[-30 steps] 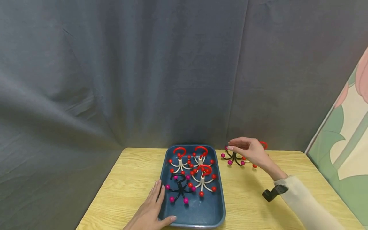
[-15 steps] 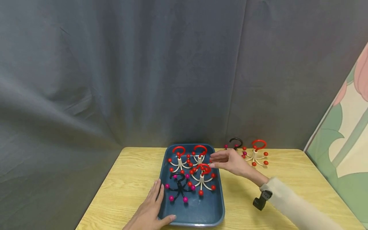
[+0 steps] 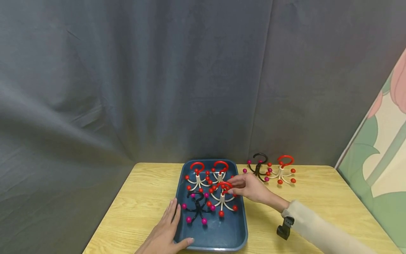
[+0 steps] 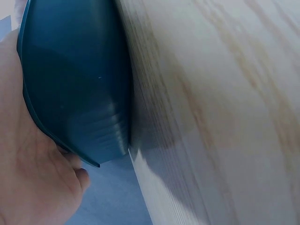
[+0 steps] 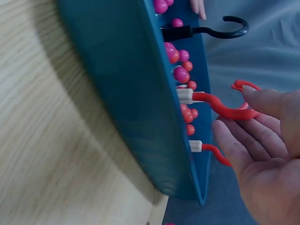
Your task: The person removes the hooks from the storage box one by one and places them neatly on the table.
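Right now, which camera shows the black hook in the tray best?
The head view: it shows the black hook with its legs and pink balls. The right wrist view shows its curved top, but the tray hides most below. The left wrist view misses it.

This was a curtained-off corner, kind of room unclear: grey cloth (image 3: 190,77) hung behind the wood-grained surface (image 3: 139,197), a flower-patterned panel (image 3: 388,148) beside.

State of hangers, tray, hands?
Tray: flat on table, four hangers inside
Tray's black hanger: upright
Front white hanger: upright in tray
Rear white hangers: upright in tray
Tabletop black hanger: upright
Tabletop white hanger: upright
Left hand: on tray rim
Right hand: at front hanger's red hook, grip unclear
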Demonstrator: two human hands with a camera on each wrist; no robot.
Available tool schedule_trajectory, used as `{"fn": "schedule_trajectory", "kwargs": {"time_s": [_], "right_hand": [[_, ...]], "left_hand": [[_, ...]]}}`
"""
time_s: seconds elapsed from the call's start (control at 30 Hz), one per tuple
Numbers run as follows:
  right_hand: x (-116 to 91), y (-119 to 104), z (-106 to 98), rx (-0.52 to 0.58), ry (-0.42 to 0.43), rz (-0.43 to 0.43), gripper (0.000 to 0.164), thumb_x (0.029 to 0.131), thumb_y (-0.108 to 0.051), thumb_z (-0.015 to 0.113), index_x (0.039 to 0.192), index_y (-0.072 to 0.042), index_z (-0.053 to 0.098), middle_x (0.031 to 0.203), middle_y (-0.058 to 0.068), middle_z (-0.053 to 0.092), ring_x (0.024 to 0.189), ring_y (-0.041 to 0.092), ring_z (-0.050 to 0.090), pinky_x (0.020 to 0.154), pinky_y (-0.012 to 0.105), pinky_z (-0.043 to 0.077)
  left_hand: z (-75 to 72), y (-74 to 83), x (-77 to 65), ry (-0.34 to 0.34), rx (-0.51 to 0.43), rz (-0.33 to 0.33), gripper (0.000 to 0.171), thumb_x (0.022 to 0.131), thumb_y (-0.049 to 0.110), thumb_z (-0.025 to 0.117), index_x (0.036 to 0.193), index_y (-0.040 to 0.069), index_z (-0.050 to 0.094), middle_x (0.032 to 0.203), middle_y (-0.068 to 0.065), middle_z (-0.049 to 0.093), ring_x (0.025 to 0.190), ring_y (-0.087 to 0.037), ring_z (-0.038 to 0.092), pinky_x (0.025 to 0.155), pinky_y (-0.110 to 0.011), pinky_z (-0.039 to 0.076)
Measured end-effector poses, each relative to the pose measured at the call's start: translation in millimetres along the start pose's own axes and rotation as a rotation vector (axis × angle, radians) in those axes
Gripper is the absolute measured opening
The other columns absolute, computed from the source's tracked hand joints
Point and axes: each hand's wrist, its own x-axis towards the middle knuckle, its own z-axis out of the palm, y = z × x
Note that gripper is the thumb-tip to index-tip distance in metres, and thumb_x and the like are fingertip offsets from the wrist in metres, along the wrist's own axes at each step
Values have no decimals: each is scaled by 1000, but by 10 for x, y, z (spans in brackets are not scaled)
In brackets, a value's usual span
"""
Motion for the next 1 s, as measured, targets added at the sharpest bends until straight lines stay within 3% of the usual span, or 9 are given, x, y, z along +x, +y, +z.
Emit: {"fn": "schedule_trajectory", "kwargs": {"time_s": [0.33, 0.7, 0.87, 1.0], "right_hand": [[1, 19, 46, -5, -3, 16, 24, 95, -14, 78, 117, -5, 78, 107, 11, 82, 96, 24, 80, 76, 25, 65], [-11, 58, 66, -1, 23, 2, 28, 96, -11, 76, 121, 2, 77, 105, 12, 83, 83, 7, 78, 65, 32, 64], [-14, 53, 95, -7, 25, 6, 24, 96, -12, 76, 119, -6, 79, 106, 9, 83, 82, 7, 77, 51, 19, 48], [-21, 24, 102, -11, 29, 7, 24, 95, -11, 77, 118, -5, 79, 104, 8, 83, 82, 20, 78, 48, 18, 36]], "left_hand": [[-5, 9, 1, 6, -8, -9, 125, 80, 91, 56, 169, 10, 21, 180, -8, 0, 166, -36, 7, 128, -67, 26], [-10, -10, 4, 17, -10, 10, 124, 82, 92, 53, 169, 11, 19, 180, -8, 0, 166, -36, 7, 127, -66, 28], [-4, -2, -8, -1, -21, -16, 123, 82, 91, 55, 169, 11, 20, 180, -9, 0, 166, -37, 8, 127, -68, 27], [-7, 9, -5, -4, -23, -21, 124, 81, 90, 56, 169, 10, 21, 180, -10, 1, 166, -38, 8, 128, -69, 26]]}}
